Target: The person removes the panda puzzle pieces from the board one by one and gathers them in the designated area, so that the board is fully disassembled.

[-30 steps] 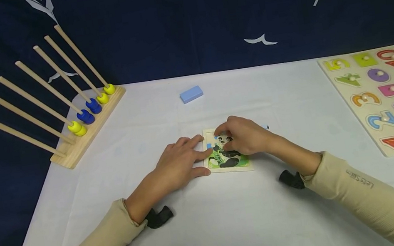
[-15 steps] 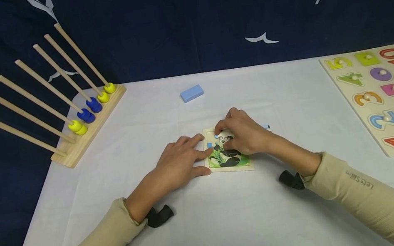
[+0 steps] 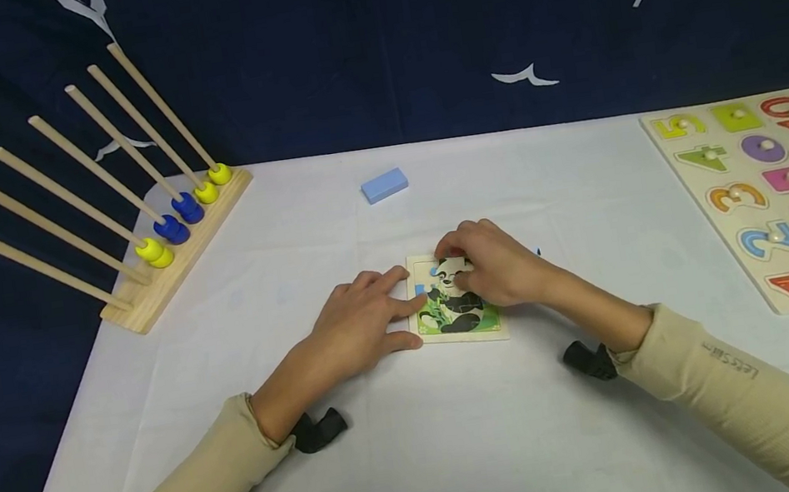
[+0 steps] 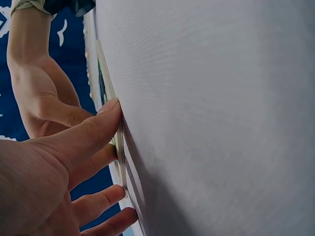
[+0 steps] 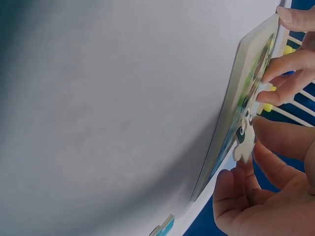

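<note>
A small wooden panda puzzle board (image 3: 464,338) lies flat on the white table. My right hand (image 3: 494,266) is over its upper right part and pinches the panda-head puzzle piece (image 5: 244,140) between thumb and fingers. In the right wrist view that piece is tilted and stands up from the board. My left hand (image 3: 360,322) rests along the board's left side, its fingers spread; the thumb touches the lower left corner, and a fingertip presses on the picture. Behind my right hand lies another small blue puzzle piece (image 5: 166,227), mostly hidden in the head view.
A blue rectangular block (image 3: 384,186) lies beyond the board. To the left stands a wooden peg abacus (image 3: 139,314) with yellow and blue beads, its tall rods leaning outward. A number-and-shape peg board (image 3: 762,219) lies at right. A dark blue curtain (image 3: 367,48) hangs behind the table.
My right hand rose a little, then came down and shifted slightly right, with the panda-head piece in its fingers. More of the panda's head shows now. My left hand has stayed put.
</note>
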